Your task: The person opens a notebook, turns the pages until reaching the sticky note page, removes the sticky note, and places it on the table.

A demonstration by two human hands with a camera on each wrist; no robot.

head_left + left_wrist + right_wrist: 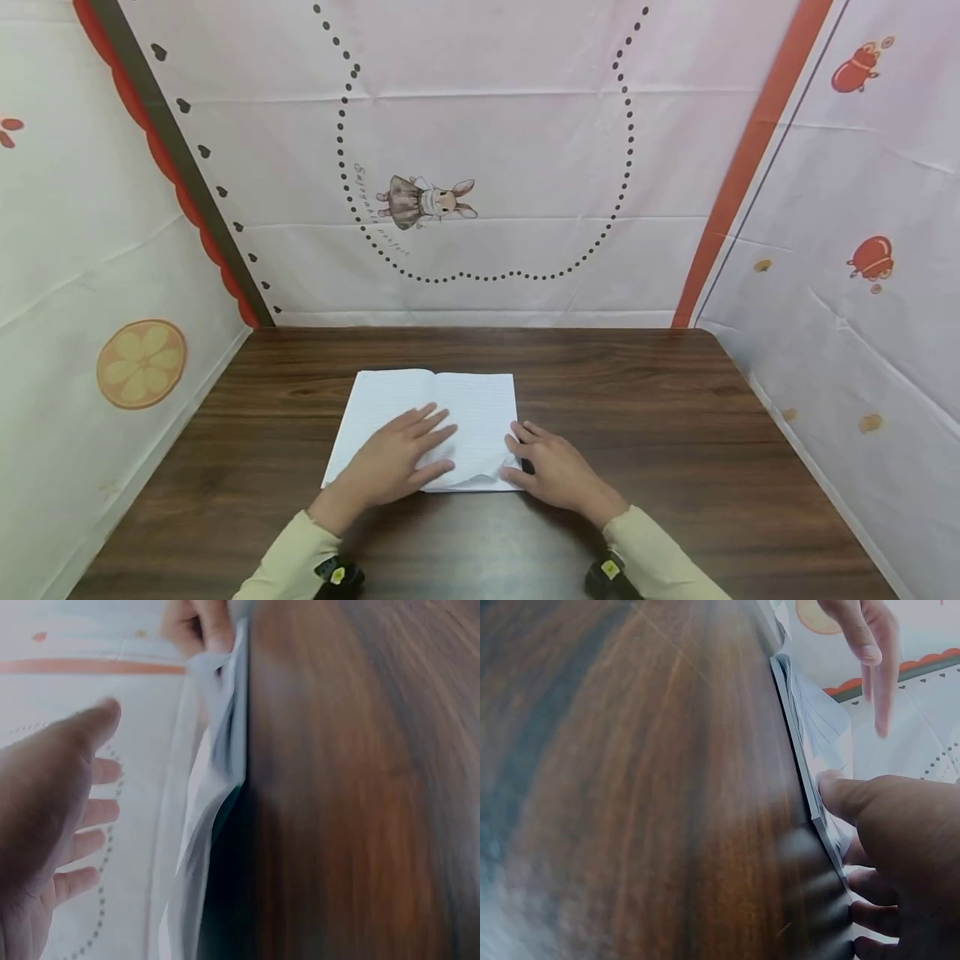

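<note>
An open lined notebook [476,404] lies on the table, its white pages spread flat except near the lower right corner, where a page [486,481] bulges up. Over the middle of the notebook is my left hand [393,460], fingers spread and straight; the left wrist view shows its palm apart from the paper. My right hand [561,473] is at the notebook's right edge, pinching the page by its lower right corner. In the right wrist view, the thumb [840,796] lies on the paper and the other fingers bend along the edge.
The dark wooden table [637,392] extends around the notebook. Printed white cloth [525,167] hangs behind the table, with more cloth along the left and right sides. Both wrists wear black straps with cameras over light sleeves.
</note>
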